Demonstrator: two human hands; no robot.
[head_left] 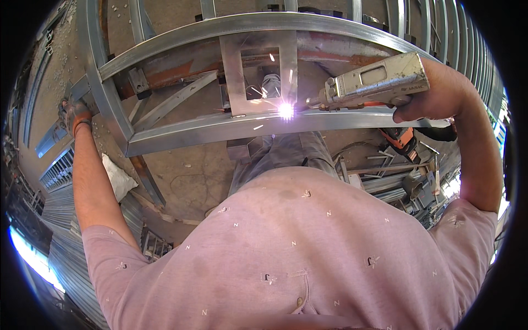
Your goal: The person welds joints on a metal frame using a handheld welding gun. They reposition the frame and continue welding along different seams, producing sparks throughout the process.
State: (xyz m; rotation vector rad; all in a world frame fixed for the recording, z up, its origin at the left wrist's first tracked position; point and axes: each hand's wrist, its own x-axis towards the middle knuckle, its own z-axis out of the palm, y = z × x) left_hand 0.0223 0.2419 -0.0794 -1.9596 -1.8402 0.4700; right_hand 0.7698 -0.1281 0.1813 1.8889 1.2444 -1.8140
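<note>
My bare right hand [437, 91] is closed round a metal-bodied welding gun [377, 82] on the right. The gun's nozzle points left at a bright violet-white weld spot [286, 111], and sparks fly up from it. This glow lies where a flat rectangular metal plate with a square cut-out [234, 82] meets the near rail of a steel tube frame [192, 133]. Out at the far left, my left hand [76, 114], in an orange and grey glove, is beside a short metal piece [81, 87] at the frame's outer side. Its fingers look curled; what they hold is unclear.
Stacked steel profiles [60, 225] lie at the lower left, by a white sack [117, 177]. An orange and black tool [400, 142] sits below the rail at right, near scattered metal offcuts [393, 181]. Rows of upright bars [456, 38] stand beyond the frame.
</note>
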